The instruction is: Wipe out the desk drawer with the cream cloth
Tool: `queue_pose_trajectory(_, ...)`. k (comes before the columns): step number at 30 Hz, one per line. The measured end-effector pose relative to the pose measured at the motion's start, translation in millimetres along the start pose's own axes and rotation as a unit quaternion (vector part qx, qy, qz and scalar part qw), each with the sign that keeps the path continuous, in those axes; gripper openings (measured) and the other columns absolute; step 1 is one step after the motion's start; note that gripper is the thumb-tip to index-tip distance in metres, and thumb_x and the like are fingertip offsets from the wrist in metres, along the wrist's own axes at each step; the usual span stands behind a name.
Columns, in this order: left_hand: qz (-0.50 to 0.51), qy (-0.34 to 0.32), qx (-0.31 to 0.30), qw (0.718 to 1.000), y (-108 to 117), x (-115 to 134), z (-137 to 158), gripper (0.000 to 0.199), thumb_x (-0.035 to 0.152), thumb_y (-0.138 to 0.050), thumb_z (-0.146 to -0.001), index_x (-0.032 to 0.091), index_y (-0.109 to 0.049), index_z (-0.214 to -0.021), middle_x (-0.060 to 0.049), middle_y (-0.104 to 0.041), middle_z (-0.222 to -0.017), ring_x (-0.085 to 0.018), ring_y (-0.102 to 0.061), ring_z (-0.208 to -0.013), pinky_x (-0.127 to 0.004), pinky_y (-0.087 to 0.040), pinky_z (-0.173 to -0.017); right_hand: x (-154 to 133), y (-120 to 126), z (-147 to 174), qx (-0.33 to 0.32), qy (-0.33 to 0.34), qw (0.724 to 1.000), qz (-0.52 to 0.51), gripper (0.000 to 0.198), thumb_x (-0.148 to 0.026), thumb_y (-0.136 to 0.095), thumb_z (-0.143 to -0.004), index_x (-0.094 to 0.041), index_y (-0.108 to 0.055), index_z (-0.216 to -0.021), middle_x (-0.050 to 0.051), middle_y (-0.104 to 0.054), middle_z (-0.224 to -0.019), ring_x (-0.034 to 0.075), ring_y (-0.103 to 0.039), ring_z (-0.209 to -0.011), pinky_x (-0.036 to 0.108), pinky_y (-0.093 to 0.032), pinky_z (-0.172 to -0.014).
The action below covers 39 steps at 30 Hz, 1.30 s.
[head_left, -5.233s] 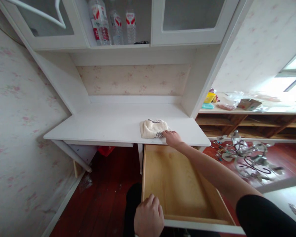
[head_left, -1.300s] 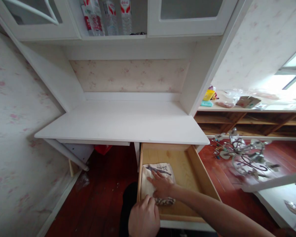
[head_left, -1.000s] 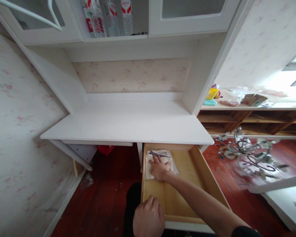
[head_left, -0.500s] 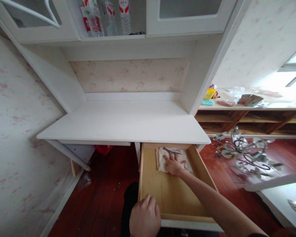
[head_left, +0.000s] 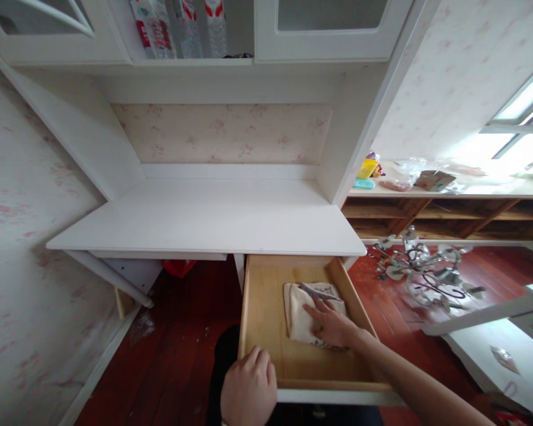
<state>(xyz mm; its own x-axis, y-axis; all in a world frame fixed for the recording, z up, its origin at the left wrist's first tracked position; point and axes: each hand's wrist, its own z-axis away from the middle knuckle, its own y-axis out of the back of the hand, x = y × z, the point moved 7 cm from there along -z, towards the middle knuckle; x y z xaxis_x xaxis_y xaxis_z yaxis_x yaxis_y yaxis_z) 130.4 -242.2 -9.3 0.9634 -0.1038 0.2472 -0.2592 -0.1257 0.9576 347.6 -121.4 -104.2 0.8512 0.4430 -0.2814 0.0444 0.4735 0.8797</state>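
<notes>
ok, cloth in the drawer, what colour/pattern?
Cream cloth with a dark grey print along its edges, flat under the right hand; head view.

folded cloth point(head_left: 304, 310) in open drawer point(head_left: 264, 313)

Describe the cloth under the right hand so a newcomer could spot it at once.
Below the white desk top, a wooden drawer stands pulled open. On its floor, toward the right wall, lies the cloth, pressed flat by the right hand. It is cream, folded, dark-patterned at its edges, and the drawer's only content.
</notes>
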Motion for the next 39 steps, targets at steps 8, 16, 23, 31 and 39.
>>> queue_pose_trajectory(8, 0.004, -0.015, 0.008, 1.0, 1, 1, 1, 0.021, 0.013, -0.048, -0.085, 0.024, -0.056, -0.069, 0.003, -0.06, -0.071, -0.014, -0.058, -0.064, -0.03, -0.033, -0.059, -9, -24, 32, -0.04, -0.002, 0.999, 0.004, 0.093, -0.029, -0.069, -0.059, -0.019, -0.037, -0.146, 0.016, -0.03, -0.152, 0.039, -0.022, -0.14, 0.048, -0.026, -0.11)
queue_pose_trajectory(16, 0.011, -0.01, 0.006, 1.0, 0, 0, 1, 0.021, 0.014, -0.046, -0.086, 0.024, -0.056, -0.071, 0.003, -0.06, -0.07, -0.014, -0.058, -0.064, -0.029, -0.033, -0.058, -69, -22, -4, -0.032, -0.024, 0.999, 0.018, 0.097, -0.047, -0.077, -0.06, -0.027, -0.036, -0.146, 0.019, -0.031, -0.15, 0.045, -0.034, -0.13, 0.055, -0.038, -0.099)
queue_pose_trajectory(23, 0.025, -0.007, 0.007, 1.0, -2, -2, 1, 0.019, 0.014, -0.048, -0.084, 0.025, -0.057, -0.072, 0.003, -0.062, -0.073, -0.014, -0.06, -0.066, -0.028, -0.035, -0.059, -135, -27, -27, -0.025, -0.012, 0.998, 0.052, 0.085, -0.047, -0.067, -0.073, -0.024, -0.033, -0.147, 0.021, -0.027, -0.153, 0.049, -0.027, -0.134, 0.06, -0.044, -0.09)
queue_pose_trajectory(31, 0.027, -0.012, 0.02, 0.999, -1, -2, 1, 0.016, 0.013, -0.05, -0.081, 0.023, -0.059, -0.073, 0.002, -0.062, -0.073, -0.013, -0.06, -0.065, -0.027, -0.036, -0.058, -119, -7, -87, -0.018, -0.06, 0.996, 0.058, 0.084, -0.041, -0.061, -0.075, -0.029, -0.025, -0.149, 0.017, -0.012, -0.158, 0.049, -0.015, -0.138, 0.07, -0.034, -0.091)
queue_pose_trajectory(39, 0.015, -0.016, 0.025, 0.999, 0, -1, 1, 0.019, 0.011, -0.049, -0.082, 0.024, -0.059, -0.072, 0.002, -0.061, -0.072, -0.012, -0.06, -0.064, -0.026, -0.037, -0.057, -101, 21, -118, 0.046, -0.049, 0.995, 0.08, 0.07, -0.033, -0.048, -0.083, -0.028, -0.025, -0.148, 0.015, -0.013, -0.158, 0.044, -0.016, -0.139, 0.074, -0.025, -0.094)
